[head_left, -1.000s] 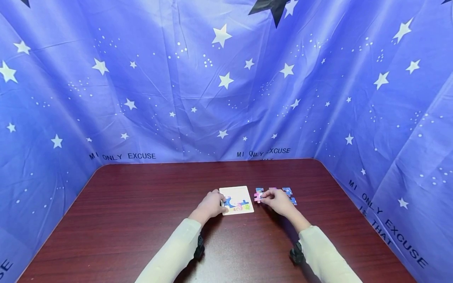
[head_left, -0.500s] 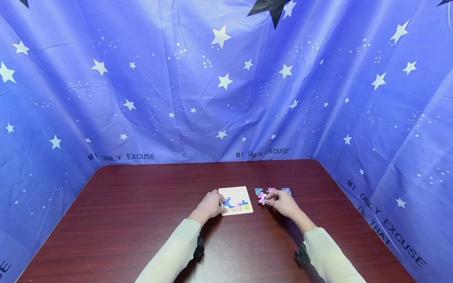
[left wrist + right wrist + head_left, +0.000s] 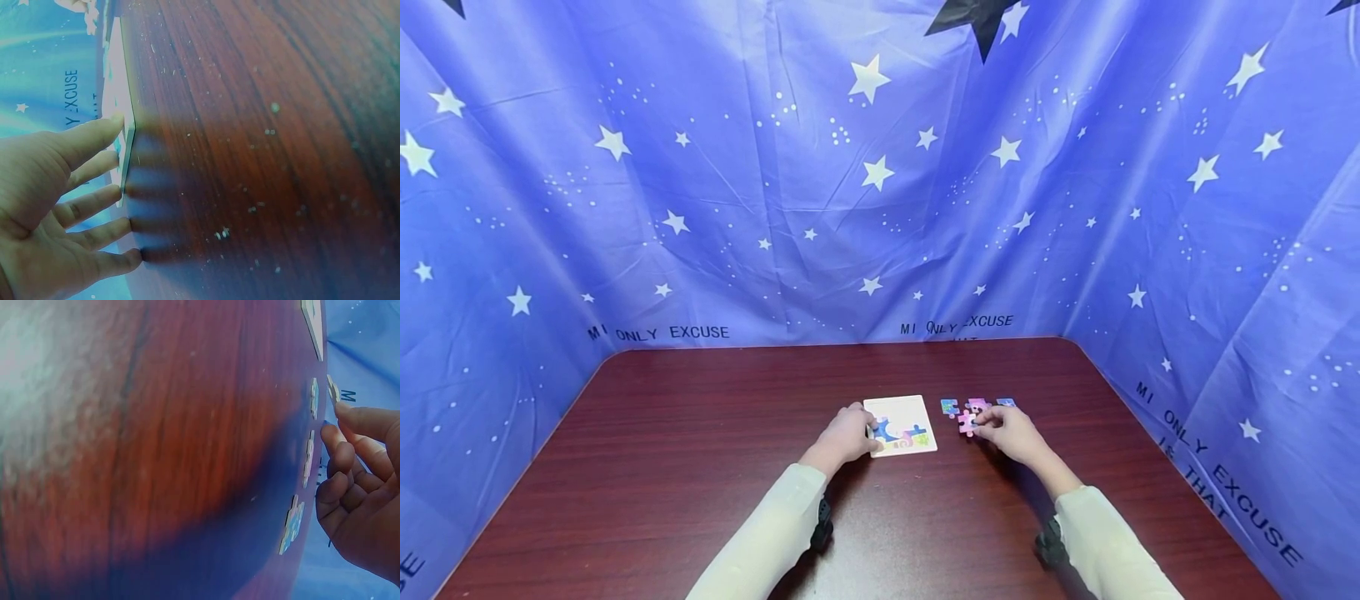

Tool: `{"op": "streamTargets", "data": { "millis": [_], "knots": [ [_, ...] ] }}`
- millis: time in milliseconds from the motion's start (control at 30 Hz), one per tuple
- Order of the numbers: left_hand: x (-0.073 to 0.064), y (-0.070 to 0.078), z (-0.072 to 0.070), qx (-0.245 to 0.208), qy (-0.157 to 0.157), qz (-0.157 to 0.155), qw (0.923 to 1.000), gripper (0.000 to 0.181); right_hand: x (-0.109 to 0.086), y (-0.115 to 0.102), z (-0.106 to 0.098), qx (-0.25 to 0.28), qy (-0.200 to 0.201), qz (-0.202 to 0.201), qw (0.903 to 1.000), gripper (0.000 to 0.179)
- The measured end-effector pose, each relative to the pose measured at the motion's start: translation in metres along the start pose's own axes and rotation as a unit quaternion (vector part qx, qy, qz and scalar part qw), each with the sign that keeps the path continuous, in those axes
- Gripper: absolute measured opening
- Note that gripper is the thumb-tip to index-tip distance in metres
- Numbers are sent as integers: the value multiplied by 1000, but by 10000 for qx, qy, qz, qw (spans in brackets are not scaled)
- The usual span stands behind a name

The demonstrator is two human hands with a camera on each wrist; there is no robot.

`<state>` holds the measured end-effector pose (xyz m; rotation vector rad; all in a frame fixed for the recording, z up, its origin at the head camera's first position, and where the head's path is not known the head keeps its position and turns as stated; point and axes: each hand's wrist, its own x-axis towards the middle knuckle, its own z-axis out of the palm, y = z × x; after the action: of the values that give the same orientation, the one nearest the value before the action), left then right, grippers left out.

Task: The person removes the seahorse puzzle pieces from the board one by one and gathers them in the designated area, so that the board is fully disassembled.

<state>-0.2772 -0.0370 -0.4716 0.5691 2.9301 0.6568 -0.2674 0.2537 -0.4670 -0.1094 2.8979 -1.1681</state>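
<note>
My left hand (image 3: 844, 435) rests at the left side of a square white puzzle board (image 3: 897, 407). Its thumb touches the board's edge (image 3: 127, 164) in the left wrist view, with the other fingers spread, fairly straight. Blue, pink and green puzzle pieces (image 3: 889, 432) fill the board's lower part; its upper part is bare. To the right, my right hand (image 3: 1021, 437) pinches a pink puzzle piece (image 3: 966, 423) between thumb and fingers. In the right wrist view this piece (image 3: 333, 389) is held above the tabletop, apart from the loose pieces.
Loose puzzle pieces lie right of the board: a blue-green one (image 3: 950, 407), a pink one (image 3: 979, 404) and blue ones (image 3: 1006, 402), the last partly behind the right hand. Beneath everything is a dark red wooden table (image 3: 737, 417). A blue star-printed curtain (image 3: 820, 200) hangs around it.
My right hand has moved right with the pink puzzle piece, from beside the blue-green piece to in front of the loose pink one. The left hand and the board stay in place.
</note>
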Motion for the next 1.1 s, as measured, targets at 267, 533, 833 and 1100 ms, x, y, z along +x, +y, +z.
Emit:
{"op": "streamTargets", "data": {
  "millis": [267, 533, 833, 1100],
  "knots": [
    [0, 0, -1, 6, -22, -2, 10000, 29, -2, 5, -4, 23, 28, 15, 10000, 13],
    [1, 1, -1, 11, -25, -8, 10000, 28, -2, 11, -5, 78, 17, 37, 10000, 13],
    [1, 1, -2, 54, -1, 55, 10000, 26, -3, 16, -7, 90, 0, 164, 9998, 14],
    [0, 1, -1, 39, -9, -20, 10000, 28, -3, 18, -9, 206, 12, 172, 9996, 16]
  ]
}}
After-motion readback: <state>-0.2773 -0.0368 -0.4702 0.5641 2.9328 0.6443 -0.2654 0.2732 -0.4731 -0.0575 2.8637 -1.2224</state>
